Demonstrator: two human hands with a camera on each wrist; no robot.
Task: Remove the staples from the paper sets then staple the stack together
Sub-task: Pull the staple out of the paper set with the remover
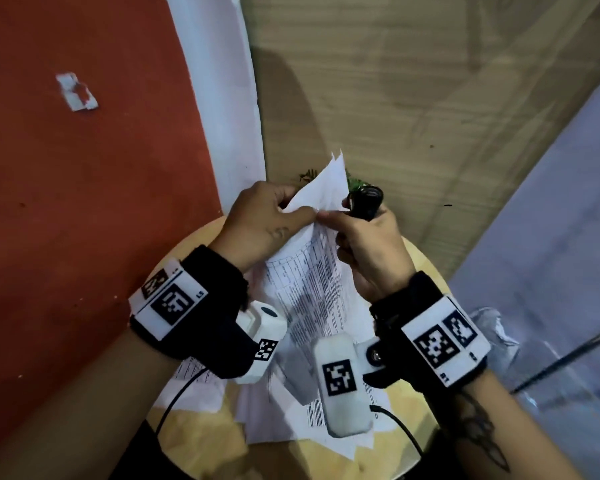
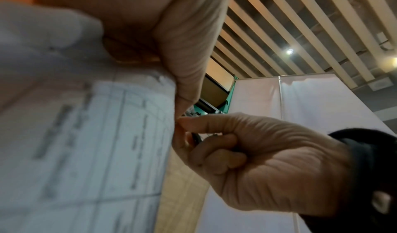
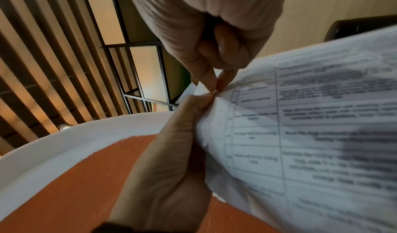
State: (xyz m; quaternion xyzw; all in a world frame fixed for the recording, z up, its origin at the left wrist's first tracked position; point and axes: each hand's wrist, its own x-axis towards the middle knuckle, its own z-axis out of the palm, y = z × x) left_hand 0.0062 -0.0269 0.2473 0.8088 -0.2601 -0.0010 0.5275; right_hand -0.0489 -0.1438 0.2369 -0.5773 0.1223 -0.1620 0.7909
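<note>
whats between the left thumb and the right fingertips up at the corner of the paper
Only the folded corner of the white printed paper set: the left hand and right hand pinch it nearly fingertip to fingertip, clearest in the right wrist view.

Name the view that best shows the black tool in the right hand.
Head view: the black cylindrical tool juts above the right hand. The left wrist view shows only a dark sliver between fingers; the right wrist view hides it.

Printed paper set (image 1: 312,271): held up between both hands, its folded corner above the fingertips, its lower end down on the loose sheets
Left hand (image 1: 260,220): left of the corner, thumb and fingers pinching it
Right hand (image 1: 364,244): right of the corner, fingertips meeting the left thumb
Black staple remover (image 1: 368,200): in the right hand, behind its fingers
Loose printed sheets (image 1: 278,420): on the round wooden table (image 1: 426,268), below both wrists
</note>
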